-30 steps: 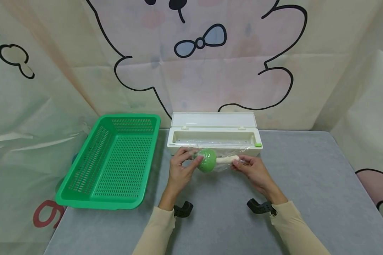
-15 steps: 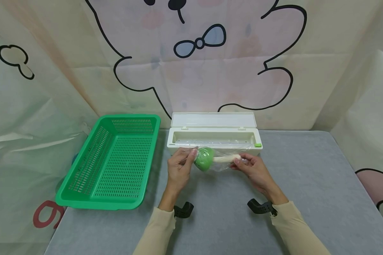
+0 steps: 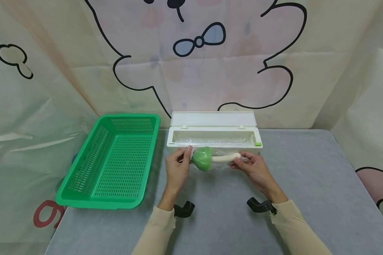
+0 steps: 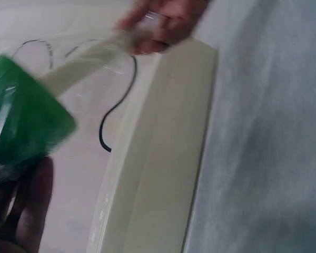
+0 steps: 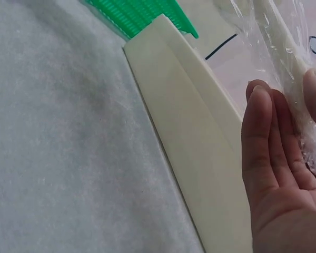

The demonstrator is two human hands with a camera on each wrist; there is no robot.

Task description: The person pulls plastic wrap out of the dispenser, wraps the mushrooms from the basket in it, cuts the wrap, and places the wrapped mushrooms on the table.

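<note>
Centre of frame, before white box [image 3: 214, 138]: my left hand [image 3: 176, 168] pinches film at green head of toy vegetable [image 3: 201, 158], my right hand [image 3: 253, 167] grips white stalk end. Head rolled further left since a second ago — wrap tightening, nearly closed. Green basket [image 3: 115, 161] left.

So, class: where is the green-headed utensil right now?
In the head view, the green-headed utensil is held between the left hand and right hand, wrapped in cling film, just in front of the open white dispenser box.
</note>
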